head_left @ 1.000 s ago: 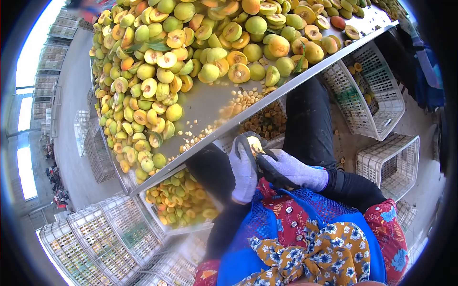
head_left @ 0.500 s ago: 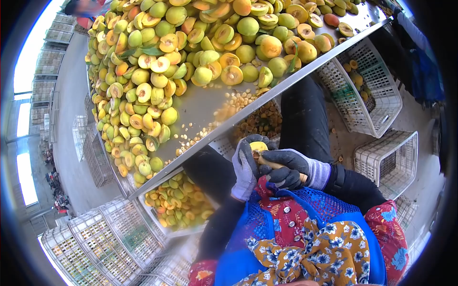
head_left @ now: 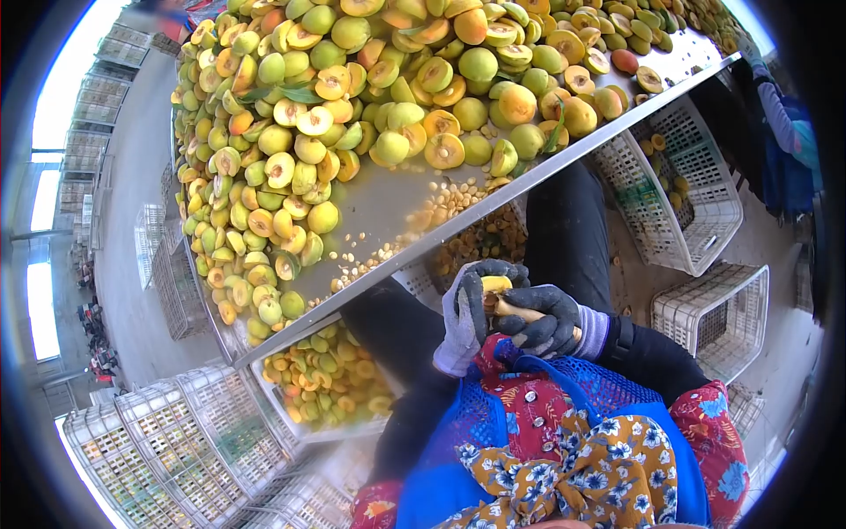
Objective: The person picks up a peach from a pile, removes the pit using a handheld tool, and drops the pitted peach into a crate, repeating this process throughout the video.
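- Below the near edge of the table (head_left: 379, 189): left hand (head_left: 463, 316) closed round a yellow fruit piece (head_left: 496, 284), seemingly to steady it.
- Same side of table: right hand (head_left: 553, 316) gripping a tan handle (head_left: 520, 309) close to the fruit piece, likely for control.
- On table: fruit heap (head_left: 443, 152) farther back, pale kernels (head_left: 448, 199) nearer the edge, presumably within reach.

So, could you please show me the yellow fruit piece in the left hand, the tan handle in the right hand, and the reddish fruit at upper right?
Yellow fruit piece (head_left: 496, 284): head view, on its upper side.
Tan handle (head_left: 519, 309): head view, on its uncovered stretch.
Reddish fruit (head_left: 625, 61): head view, middle of its skin.
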### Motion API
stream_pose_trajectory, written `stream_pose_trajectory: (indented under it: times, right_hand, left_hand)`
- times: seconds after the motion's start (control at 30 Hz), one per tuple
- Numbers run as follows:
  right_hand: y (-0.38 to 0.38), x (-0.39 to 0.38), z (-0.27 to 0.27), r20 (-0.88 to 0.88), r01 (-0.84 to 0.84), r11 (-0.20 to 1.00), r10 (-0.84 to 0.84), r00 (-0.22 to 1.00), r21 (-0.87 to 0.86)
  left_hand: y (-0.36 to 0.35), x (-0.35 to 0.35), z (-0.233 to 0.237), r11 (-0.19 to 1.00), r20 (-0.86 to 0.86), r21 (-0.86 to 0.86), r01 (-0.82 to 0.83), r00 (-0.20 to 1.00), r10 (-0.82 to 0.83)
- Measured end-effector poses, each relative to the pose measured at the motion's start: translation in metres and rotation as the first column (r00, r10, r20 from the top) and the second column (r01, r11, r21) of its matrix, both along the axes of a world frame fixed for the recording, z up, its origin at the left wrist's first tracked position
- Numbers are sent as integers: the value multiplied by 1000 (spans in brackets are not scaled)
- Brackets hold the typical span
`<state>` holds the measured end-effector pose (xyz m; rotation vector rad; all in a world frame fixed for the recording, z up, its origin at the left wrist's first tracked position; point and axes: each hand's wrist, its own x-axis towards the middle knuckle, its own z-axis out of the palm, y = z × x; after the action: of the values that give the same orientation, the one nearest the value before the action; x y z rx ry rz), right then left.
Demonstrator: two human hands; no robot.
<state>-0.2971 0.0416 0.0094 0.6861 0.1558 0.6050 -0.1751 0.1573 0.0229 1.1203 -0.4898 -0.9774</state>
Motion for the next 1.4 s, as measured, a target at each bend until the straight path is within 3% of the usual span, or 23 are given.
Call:
stream_pose_trajectory:
  times: [0.07,0.1,0.2,0.23,0.33,0.43,0.47,0.5,0.57,0.6,0.67,0.7,0.73,0.8,0.9,0.97,1.03,1.1,1.13,1.2,1.3,1.33,1.4]
  right_hand:
    - [3,-3,-7,41,25,998,-23,999,-66]
    - [2,-1,-6,-91,-15,991,3,996,-136]
    - [-4,4,7,-78,-55,964,35,996,-261]
    - [-8,2,7,-119,-106,984,89,989,-144]
    - [-2,-5,-2,-159,-34,977,1,987,-209]
    - [-7,3,-1,-33,-36,965,28,999,-260]
    - [-10,4,8,-73,-64,870,32,997,-488]
    - [-13,8,24,-119,-126,716,60,991,-687]
    - [-14,20,60,-169,-172,520,54,984,-837]
    - [-17,18,53,-125,-143,487,69,990,-862]
    - [-21,17,44,-69,-81,380,45,997,-922]
    - [-21,19,42,-50,-49,302,5,999,-952]
    - [-22,21,39,-29,-20,224,-36,999,-974]
    - [-25,25,26,-70,-55,260,-49,996,-964]
    - [-19,30,22,-114,-84,333,-72,991,-939]
    - [-13,33,21,-129,-101,303,-73,989,-948]
    - [-12,31,27,-105,-92,277,-31,994,-956]
    - [-11,26,17,-54,-53,225,3,999,-973]
    - [-10,24,18,-54,-50,203,-14,998,-978]
    - [-10,20,20,-57,-48,163,-46,997,-985]
    - [-11,22,26,6,7,30,-45,999,-1000]
    - [-11,24,32,36,33,-114,-21,999,-993]
    - [-12,35,50,76,86,-389,41,996,-917]
  left_hand:
    - [-1,1,5,1000,37,-31,5,999,-4]
    - [0,2,-1,999,-45,-41,-7,999,5]
    - [4,1,-11,999,25,39,-36,999,35]
    - [4,1,-10,999,52,-31,-27,998,28]
    - [6,5,0,996,54,-19,86,995,-85]
    - [7,7,-7,996,-143,60,63,988,-54]
    - [8,10,-12,995,-190,83,57,981,-41]
    - [10,10,-17,994,-98,108,17,995,-6]
    - [21,18,-19,958,148,247,-146,983,112]
    - [27,25,-17,925,275,296,-238,949,156]
    - [58,50,-6,839,-104,376,-394,881,461]
    - [95,64,-14,727,637,441,-526,754,160]
    - [129,79,-22,643,923,369,-671,184,-337]
    - [138,88,31,247,742,596,-764,406,-534]
    - [124,133,49,204,798,460,-864,301,-522]
    - [86,178,34,330,858,349,-877,156,-490]
    - [28,208,38,228,722,579,-783,362,-590]
    - [7,238,-16,216,653,565,-796,272,-707]
    - [-4,237,-35,151,593,480,-864,192,-782]
    - [-8,235,-46,151,549,459,-876,146,-823]
    - [18,228,-31,551,813,575,-605,344,-470]
    - [17,206,11,682,469,684,-258,872,-140]
    - [29,172,20,871,96,478,-116,992,79]
